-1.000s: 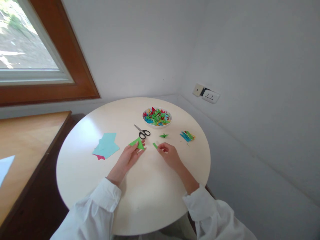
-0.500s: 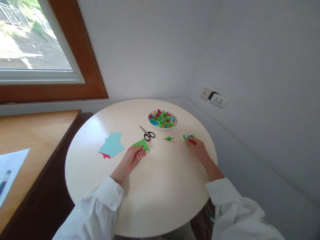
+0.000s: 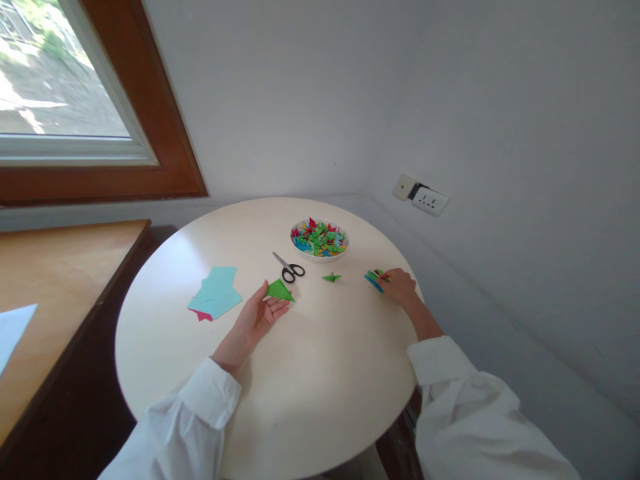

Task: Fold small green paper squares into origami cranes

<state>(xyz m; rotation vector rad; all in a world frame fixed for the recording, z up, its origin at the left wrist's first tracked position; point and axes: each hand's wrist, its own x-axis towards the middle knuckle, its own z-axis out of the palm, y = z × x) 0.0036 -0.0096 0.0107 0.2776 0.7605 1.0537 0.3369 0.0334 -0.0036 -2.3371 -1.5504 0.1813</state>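
My left hand pinches a green folded piece of paper by its left side, its other fingers curled loosely beneath. Over at the table's right side, my right hand has its fingers closed on a small flat green and blue item, which looks like coloured paper; the hand hides part of it. Between the hands lies a green folded paper crane. Scissors with black handles rest just beyond my left hand, blades pointing away to the left.
A white bowl full of small colourful folded papers stands at the back of the round white table. Light blue paper sheets overlap a pink paper piece on the left. A wooden desk stands beyond the left edge.
The green folded paper in my left hand has turned and looks narrower. My right hand has shifted its grip, and a blue edge now shows on the item there. The view has moved slightly.
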